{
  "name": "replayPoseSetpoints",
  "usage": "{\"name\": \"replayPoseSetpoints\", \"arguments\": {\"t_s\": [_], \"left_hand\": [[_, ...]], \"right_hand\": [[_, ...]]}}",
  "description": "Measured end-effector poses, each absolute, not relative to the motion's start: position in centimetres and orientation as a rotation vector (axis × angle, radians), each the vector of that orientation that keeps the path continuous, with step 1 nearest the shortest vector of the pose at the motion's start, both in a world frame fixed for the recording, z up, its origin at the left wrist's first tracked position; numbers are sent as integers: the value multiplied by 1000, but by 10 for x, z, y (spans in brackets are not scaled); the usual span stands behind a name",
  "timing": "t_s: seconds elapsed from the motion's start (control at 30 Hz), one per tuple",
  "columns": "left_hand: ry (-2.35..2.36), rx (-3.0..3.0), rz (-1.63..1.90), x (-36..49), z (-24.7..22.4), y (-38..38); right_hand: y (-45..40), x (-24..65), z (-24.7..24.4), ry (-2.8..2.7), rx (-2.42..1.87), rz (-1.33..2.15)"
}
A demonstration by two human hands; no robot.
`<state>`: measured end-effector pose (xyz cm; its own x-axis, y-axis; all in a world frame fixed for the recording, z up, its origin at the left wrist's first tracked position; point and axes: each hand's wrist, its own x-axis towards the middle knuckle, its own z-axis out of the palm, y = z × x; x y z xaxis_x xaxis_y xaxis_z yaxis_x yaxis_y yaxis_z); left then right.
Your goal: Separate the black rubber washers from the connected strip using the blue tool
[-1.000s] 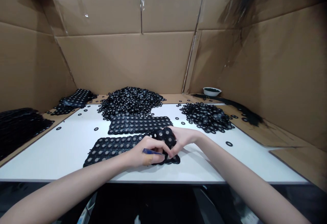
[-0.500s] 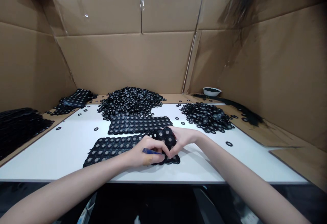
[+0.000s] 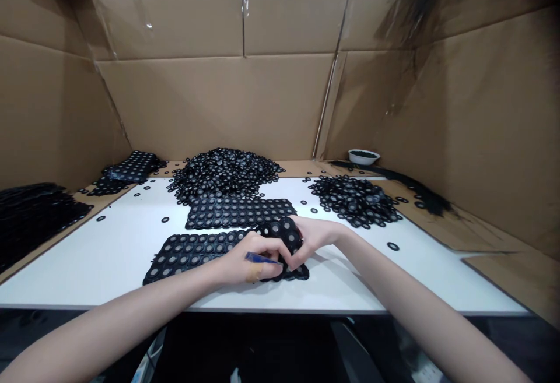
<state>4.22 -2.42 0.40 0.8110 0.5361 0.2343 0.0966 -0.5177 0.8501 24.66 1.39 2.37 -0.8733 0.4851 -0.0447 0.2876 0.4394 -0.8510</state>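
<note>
A black sheet of joined rings with pale centres [image 3: 189, 250] lies near the white board's front edge, its right end bent up between my hands. My right hand [image 3: 315, 239] grips that raised end from the right, thumb and fingers closed round it. From the left, my left hand [image 3: 258, 257] presses its fingertips together on the same part, close to my right thumb. A dark blue strip [image 3: 259, 259] lies along the left thumb, and a tan patch sits by its base. What the left fingertips pinch is hidden. Just behind lies a second ring sheet [image 3: 240, 213].
A large heap of loose black rings [image 3: 223, 170] stands at the back, a smaller heap [image 3: 356, 199] at right. Stacked sheets [image 3: 37, 217] are at left, more sheets [image 3: 135, 167] behind. A white bowl [image 3: 364, 160] and black strands [image 3: 420, 188] lie right. Cardboard walls [image 3: 175, 103] enclose the board.
Both hands and the bent sheet stay almost in the same place. The whole view has shifted very slightly.
</note>
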Motion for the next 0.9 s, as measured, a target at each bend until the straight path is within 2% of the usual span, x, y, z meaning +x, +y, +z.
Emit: {"name": "replayPoseSetpoints", "arguments": {"t_s": [0.9], "left_hand": [[445,2005,492,41,4,-20]], "right_hand": [[15,247,21,-2477,-623,1441]]}}
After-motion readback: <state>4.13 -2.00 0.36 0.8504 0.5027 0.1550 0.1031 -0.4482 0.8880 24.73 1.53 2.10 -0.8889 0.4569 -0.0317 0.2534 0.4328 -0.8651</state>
